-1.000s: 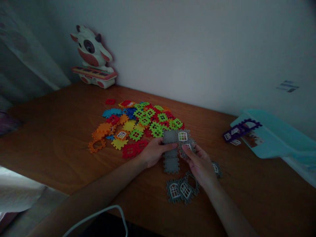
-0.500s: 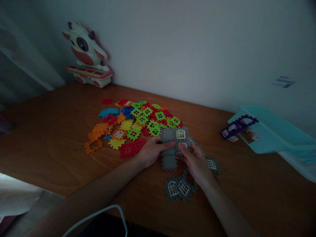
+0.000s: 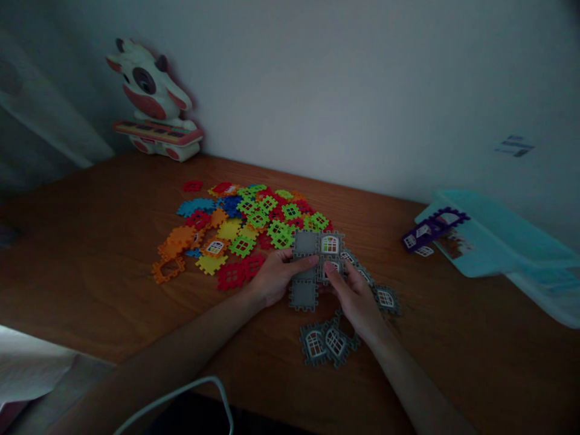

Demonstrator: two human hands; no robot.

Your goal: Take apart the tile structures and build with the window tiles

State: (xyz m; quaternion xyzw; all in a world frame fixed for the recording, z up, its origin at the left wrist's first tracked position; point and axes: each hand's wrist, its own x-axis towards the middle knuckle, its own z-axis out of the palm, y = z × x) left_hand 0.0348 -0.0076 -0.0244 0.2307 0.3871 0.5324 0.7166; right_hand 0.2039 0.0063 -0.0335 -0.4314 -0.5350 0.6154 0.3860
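Between my two hands is a flat panel of joined grey interlocking tiles [image 3: 304,295], with plain squares down its left side and white-framed window tiles on its right. My left hand [image 3: 277,275] grips the left edge, its thumb lying across a plain tile. On the lower window tile presses the thumb of my right hand [image 3: 356,290], whose fingers go behind the panel and are partly hidden. Loose grey window tiles [image 3: 335,342] lie on the table just below, and another grey window tile [image 3: 386,298] rests right of my right hand.
A pile of red, orange, yellow, blue and green tiles [image 3: 242,244] spreads beyond my left hand. At the right stand a turquoise bin [image 3: 489,260] and purple joined tiles [image 3: 423,231]. A cow-shaped toy keyboard [image 3: 156,130] sits back left. A white cable [image 3: 181,386] crosses the front.
The whole view has shifted slightly. Both hands keep hold of the grey panel, its lower end now a little further left. Nothing has been let go.
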